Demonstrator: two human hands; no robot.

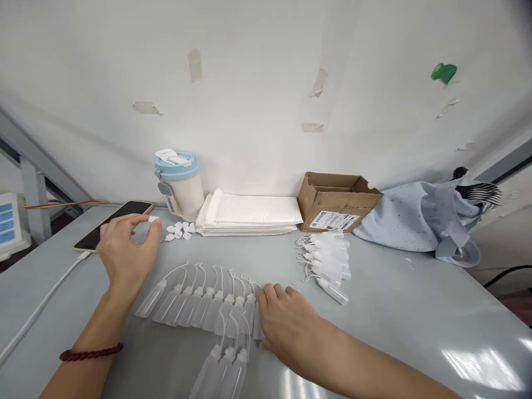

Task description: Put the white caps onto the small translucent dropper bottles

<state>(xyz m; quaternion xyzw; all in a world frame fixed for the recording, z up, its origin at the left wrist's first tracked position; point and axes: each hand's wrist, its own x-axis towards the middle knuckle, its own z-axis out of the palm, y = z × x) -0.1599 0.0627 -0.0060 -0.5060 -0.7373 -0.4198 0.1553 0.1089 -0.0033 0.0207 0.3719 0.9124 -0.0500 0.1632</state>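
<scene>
Between the thumb and forefinger of my left hand (127, 244) is a small white plastic cap (153, 219), held just left of a little pile of similar white pieces (181, 230). My right hand (288, 321) is curled over a translucent plastic bottle (258, 325) at the right end of a row; most of that bottle is hidden. The row of bottles (202, 305) lies on the table, each with a white neck and a thin strap or tube. Nearer to me lie three more such bottles (226, 368).
On the right is a stack of similar bottles (328, 257). Along the wall stand a blue-lidded tumbler (185, 191), stacked white packets (253, 213), a cardboard box (338, 202) and a light blue cloth bag (409, 219). A phone (93, 237) with a white cable (45, 302) lies left.
</scene>
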